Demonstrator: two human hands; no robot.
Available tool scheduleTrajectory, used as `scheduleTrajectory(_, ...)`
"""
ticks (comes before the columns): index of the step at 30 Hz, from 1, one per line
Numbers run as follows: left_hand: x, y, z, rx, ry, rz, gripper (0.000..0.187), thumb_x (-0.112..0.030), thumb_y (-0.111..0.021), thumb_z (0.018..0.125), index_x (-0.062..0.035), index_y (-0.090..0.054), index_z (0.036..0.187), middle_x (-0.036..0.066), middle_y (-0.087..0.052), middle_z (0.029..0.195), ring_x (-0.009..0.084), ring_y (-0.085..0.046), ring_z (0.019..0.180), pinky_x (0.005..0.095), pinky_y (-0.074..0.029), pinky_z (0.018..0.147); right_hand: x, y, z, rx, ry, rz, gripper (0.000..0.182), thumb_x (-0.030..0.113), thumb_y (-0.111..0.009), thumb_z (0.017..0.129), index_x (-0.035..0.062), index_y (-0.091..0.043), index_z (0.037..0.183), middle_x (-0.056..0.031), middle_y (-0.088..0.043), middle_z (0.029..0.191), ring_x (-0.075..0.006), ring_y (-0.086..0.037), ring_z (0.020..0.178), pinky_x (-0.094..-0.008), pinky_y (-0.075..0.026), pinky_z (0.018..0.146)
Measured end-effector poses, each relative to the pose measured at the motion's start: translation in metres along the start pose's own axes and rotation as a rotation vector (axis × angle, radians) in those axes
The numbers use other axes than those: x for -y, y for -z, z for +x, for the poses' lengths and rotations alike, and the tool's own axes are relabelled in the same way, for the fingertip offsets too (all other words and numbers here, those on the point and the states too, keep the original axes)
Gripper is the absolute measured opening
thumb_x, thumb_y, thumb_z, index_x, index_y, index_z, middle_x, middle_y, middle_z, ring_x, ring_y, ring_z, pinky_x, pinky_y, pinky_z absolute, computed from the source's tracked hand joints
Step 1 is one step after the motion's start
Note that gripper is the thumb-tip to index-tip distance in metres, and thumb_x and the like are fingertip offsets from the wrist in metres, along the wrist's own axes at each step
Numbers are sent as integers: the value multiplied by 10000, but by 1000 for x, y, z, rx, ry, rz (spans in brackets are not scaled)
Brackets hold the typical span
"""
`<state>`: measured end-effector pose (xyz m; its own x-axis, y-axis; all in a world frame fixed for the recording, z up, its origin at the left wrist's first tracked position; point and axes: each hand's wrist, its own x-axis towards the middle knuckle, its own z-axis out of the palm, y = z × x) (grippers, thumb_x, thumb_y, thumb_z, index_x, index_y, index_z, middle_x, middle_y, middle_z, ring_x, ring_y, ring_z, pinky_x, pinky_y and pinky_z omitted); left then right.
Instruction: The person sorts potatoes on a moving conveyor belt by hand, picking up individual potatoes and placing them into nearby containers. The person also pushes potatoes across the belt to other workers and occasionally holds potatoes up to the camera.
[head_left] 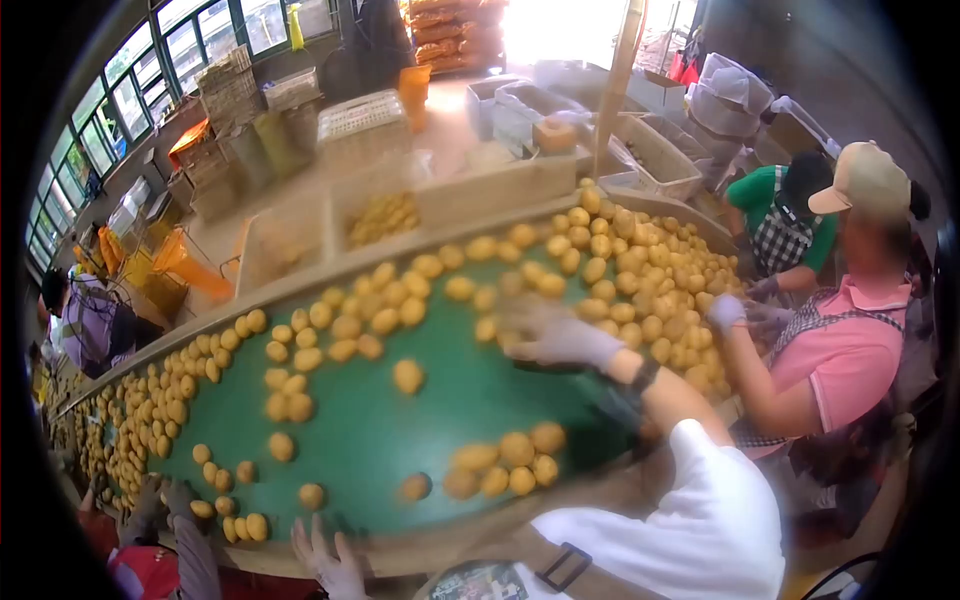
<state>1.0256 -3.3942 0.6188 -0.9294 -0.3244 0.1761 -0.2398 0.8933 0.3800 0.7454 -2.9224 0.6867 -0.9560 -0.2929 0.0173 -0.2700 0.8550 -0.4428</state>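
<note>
Many yellow-brown potatoes [407,376] lie on a green belt [350,450]. My right hand [562,338], in a pale glove with a dark band at the wrist, reaches over the belt among potatoes near the large heap [650,270]; its fingers are smeared by motion. My left hand [328,560], also gloved, rests at the near edge of the belt, its fingers spread and holding nothing. A single potato [311,496] lies just beyond it. Between my two hands, a small cluster of potatoes [516,449] sits near the belt's close side.
A person in pink [855,365] and one in green [822,240] stand at the right. Gloved hands of co-workers [148,500] are at lower left. Another person [95,315] stands across the belt. Crates [365,125] stand beyond the wooden rim [490,195].
</note>
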Motion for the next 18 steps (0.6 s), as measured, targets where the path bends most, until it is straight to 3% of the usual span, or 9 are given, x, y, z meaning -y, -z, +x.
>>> scheduleTrajectory(1,0,3,-1,-11,-8,16,461,-214,-628,937,-15,-609,1353,213,-452,1523,430,-396,1413,530,-324,1171,9,20,-4,18,-63,277,586,456,-596,970,78,-560,1417,-228,-587,1395,-382,-555,1270,-443,-419,1090)
scheduleTrajectory(3,-1,10,-5,-5,17,19,457,-210,-624,931,-20,-621,1346,195,-467,1529,430,-371,1443,537,-299,1190,-66,26,21,-303,1,274,440,356,-643,954,54,-675,1271,-206,-705,1197,-355,-672,1072,-400,-529,945)
scheduleTrajectory(6,-10,7,-7,11,111,3,470,-204,-627,941,-32,-600,1378,198,-436,1557,436,-355,1455,539,-292,1200,-160,73,23,-436,-526,-102,607,371,-634,960,46,-526,1461,-222,-613,1376,-370,-593,1253,-421,-467,1067)
scheduleTrajectory(10,-32,-19,5,-52,23,-77,431,-137,-608,938,22,-613,1339,241,-469,1503,402,-418,1420,504,-321,1183,-207,39,42,-451,-704,-274,746,464,-658,932,74,-439,1529,-264,-539,1438,-413,-544,1304,-449,-438,1090)
scheduleTrajectory(13,-85,-29,38,10,-100,-167,408,-121,-607,929,-5,-633,1320,212,-546,1435,395,-459,1387,485,-350,1167,-153,23,53,-260,-374,163,761,495,-667,914,88,-456,1521,-258,-504,1475,-400,-491,1371,-445,-394,1137)
scheduleTrajectory(15,-131,-29,70,72,-310,-320,417,-106,-663,871,-37,-662,1282,182,-620,1336,398,-517,1318,496,-366,1152,-128,-45,86,-237,-295,162,785,530,-681,900,105,-459,1522,-263,-489,1486,-388,-457,1405,-426,-369,1161)
scheduleTrajectory(16,-142,-16,83,125,-582,-215,440,-124,-704,826,-41,-672,1257,177,-625,1311,403,-532,1286,506,-379,1140,-74,-55,94,-123,-334,145,798,538,-677,902,116,-438,1535,-266,-485,1488,-393,-453,1409,-428,-370,1160)
scheduleTrajectory(17,-154,-13,97,295,-576,-403,449,-164,-722,813,-40,-677,1243,173,-635,1280,410,-547,1250,511,-408,1105,-22,-56,98,-42,-286,144,813,544,-671,907,124,-409,1551,-269,-479,1492,-399,-443,1417,-430,-366,1164)
scheduleTrajectory(18,-154,-15,105,295,-741,-394,466,-220,-726,821,-74,-676,1261,172,-619,1308,406,-544,1246,538,-419,1074,32,-56,102,37,-236,146,828,549,-665,912,132,-379,1568,-273,-472,1496,-404,-433,1425,-432,-363,1167)
